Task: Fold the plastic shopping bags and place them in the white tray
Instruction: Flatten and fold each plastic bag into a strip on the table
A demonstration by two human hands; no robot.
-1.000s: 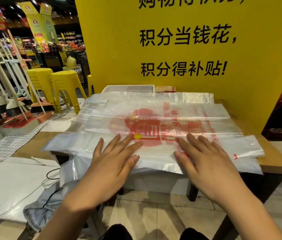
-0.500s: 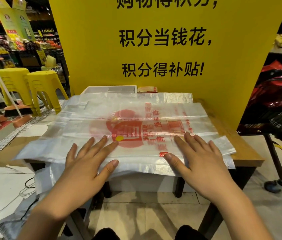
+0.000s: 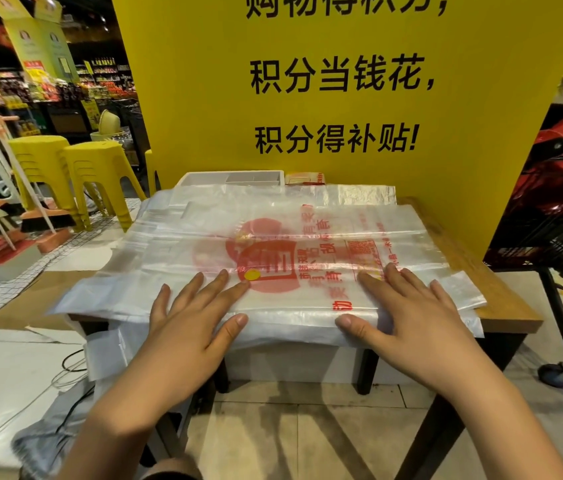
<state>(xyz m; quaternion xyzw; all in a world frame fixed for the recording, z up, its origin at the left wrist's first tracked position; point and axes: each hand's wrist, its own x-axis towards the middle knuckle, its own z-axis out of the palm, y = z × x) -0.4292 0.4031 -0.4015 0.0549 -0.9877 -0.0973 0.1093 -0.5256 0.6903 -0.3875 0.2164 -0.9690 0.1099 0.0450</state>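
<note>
Pressing red-printed bag (image 3: 307,237), left hand (image 3: 183,334), right hand (image 3: 411,327), grips released; sign (image 3: 204,98) reads "积分得补贴!"

The plastic shopping bags (image 3: 176,244) lie flat in a stack on the wooden table (image 3: 501,306). They are translucent white with red print, with the long side running left to right. Their near edge and left end overhang the table. The white tray (image 3: 200,178) sits at the far edge, its front hidden under the bags.
</note>
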